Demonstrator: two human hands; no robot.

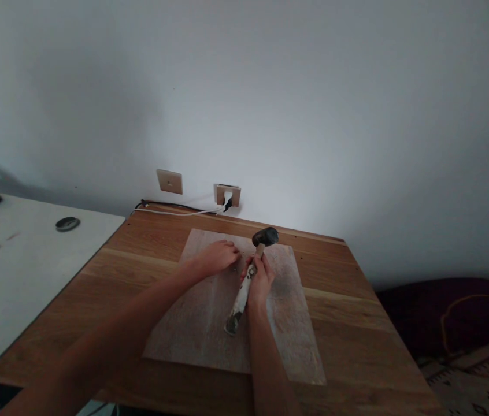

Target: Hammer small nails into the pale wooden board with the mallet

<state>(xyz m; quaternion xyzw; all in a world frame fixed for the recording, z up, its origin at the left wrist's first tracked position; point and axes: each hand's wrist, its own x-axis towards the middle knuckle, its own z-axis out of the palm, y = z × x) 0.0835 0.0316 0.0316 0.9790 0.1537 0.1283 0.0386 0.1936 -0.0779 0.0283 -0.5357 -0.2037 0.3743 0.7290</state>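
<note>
A mallet with a dark head (265, 236) and a worn, white-painted handle (240, 303) is tilted over a pale, scuffed board (205, 341). My right hand (262, 278) is closed around the upper handle, just below the head. Left of it, my left hand (221, 256) is low over the board, its fingers bent and close together. Whatever those fingers pinch, if anything, is too small or hidden to name. Tiny specks show on the board just below the left fingertips.
Under the board is a brown wooden tabletop (344, 323) against a pale wall (314, 115). A wall socket (228, 195) holds plugs, with cables (175, 212) along the table's back edge. At left, a white table (32, 254) bears a round dark lid-like object (67, 223).
</note>
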